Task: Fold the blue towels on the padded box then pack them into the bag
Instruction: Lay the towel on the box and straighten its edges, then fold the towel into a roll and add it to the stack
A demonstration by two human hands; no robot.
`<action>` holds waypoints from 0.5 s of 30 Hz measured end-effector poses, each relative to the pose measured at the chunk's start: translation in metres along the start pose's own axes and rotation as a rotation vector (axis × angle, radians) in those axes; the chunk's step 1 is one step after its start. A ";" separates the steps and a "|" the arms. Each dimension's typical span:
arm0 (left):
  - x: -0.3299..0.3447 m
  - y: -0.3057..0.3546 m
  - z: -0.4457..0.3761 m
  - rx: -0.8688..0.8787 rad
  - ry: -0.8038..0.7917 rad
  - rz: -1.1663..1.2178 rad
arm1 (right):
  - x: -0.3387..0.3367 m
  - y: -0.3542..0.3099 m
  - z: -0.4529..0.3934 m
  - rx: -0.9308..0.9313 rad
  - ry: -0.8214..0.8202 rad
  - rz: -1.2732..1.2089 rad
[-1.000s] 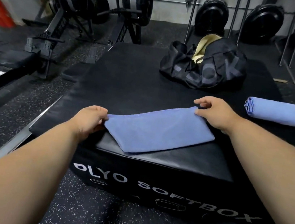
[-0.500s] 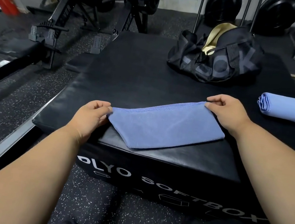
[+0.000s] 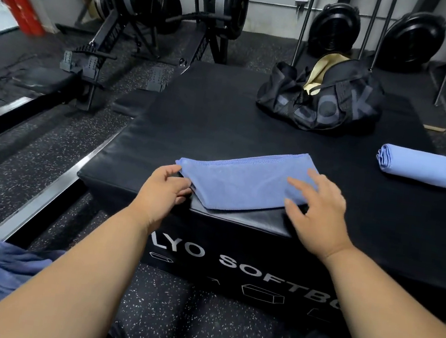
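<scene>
Left hand (image 3: 164,189) pinched on left corner of folded blue towel (image 3: 240,182), near front edge of padded box (image 3: 195,113). Right hand (image 3: 317,210) spread, fingers straight, over towel's right end; contact not clear. Second towel, rolled (image 3: 418,166), well apart at right. Bag (image 3: 320,99) unzipped at back of box. Risks judged: layers sliding apart on slick vinyl if pressed unevenly; towel dragged off front edge; fold sprung open once carried toward bag.
</scene>
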State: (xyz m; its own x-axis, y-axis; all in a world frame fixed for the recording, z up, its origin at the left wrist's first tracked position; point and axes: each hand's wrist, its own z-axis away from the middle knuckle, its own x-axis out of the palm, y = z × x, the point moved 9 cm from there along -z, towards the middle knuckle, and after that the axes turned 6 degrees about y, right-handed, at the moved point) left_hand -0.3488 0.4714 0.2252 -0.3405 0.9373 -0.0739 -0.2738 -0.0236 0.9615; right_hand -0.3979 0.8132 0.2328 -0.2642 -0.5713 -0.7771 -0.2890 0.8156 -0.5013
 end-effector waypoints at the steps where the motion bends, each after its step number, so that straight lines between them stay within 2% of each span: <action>1: 0.001 0.000 0.003 -0.002 0.012 0.016 | 0.004 -0.009 0.004 -0.033 -0.040 0.027; 4: 0.006 0.004 0.007 0.023 0.029 0.059 | 0.017 -0.012 0.004 -0.073 -0.164 0.071; 8: 0.012 0.012 0.000 0.038 -0.008 -0.008 | 0.022 -0.013 0.002 -0.086 -0.200 0.144; 15: 0.027 0.010 -0.009 0.141 -0.137 -0.357 | 0.026 -0.012 -0.001 -0.109 -0.193 0.181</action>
State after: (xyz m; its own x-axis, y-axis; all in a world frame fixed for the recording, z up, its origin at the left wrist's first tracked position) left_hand -0.3682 0.4931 0.2302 -0.1205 0.9160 -0.3826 -0.2241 0.3503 0.9094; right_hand -0.4017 0.7883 0.2193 -0.1429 -0.3807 -0.9136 -0.3529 0.8820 -0.3123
